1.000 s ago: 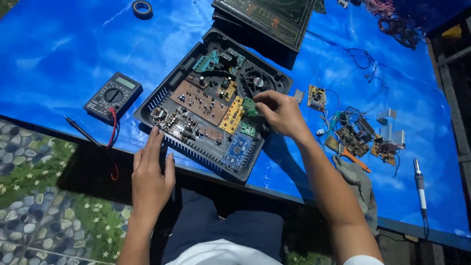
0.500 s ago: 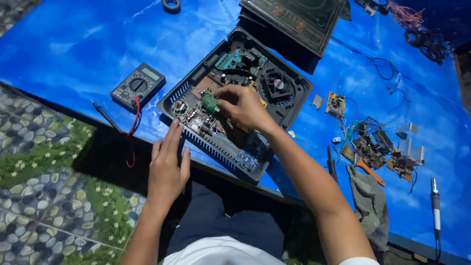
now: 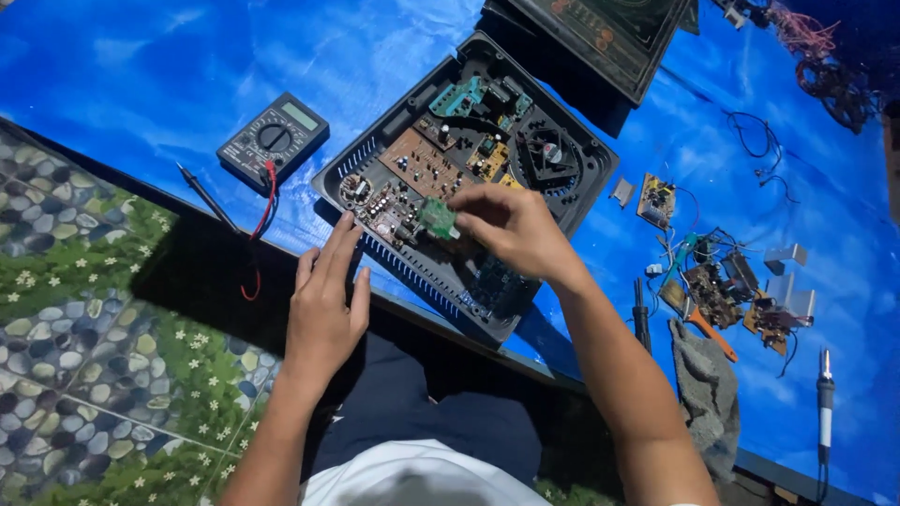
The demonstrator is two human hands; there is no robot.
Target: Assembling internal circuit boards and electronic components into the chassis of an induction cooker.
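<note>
Small green board (image 3: 437,217): we see it pinched in the fingertips of the right hand (image 3: 511,230), held just over the near left part of the open black casing (image 3: 466,178).
Right hand: fingers closed on the small green board, wrist coming in across the casing's near right corner.
Left hand (image 3: 325,305): released, fingers spread flat; the fingertips touch the casing's near left edge and grasp nothing.
Open black casing: lies on the blue sheet (image 3: 141,84), tilted cornerwise to us, with a brown circuit board (image 3: 427,164) at its middle and a round black fan (image 3: 548,150) toward its far right.
Multimeter (image 3: 274,141): left of the casing, with a red lead (image 3: 262,220) trailing nearer to us.
Black lid (image 3: 609,33): beyond the casing, propped at its far corner.
Loose circuit boards and wires (image 3: 722,286): right of the casing, well apart from it.
Grey rag (image 3: 708,394): right of the casing, nearer to us than those boards.
Soldering iron (image 3: 825,398): farthest right of the casing.
</note>
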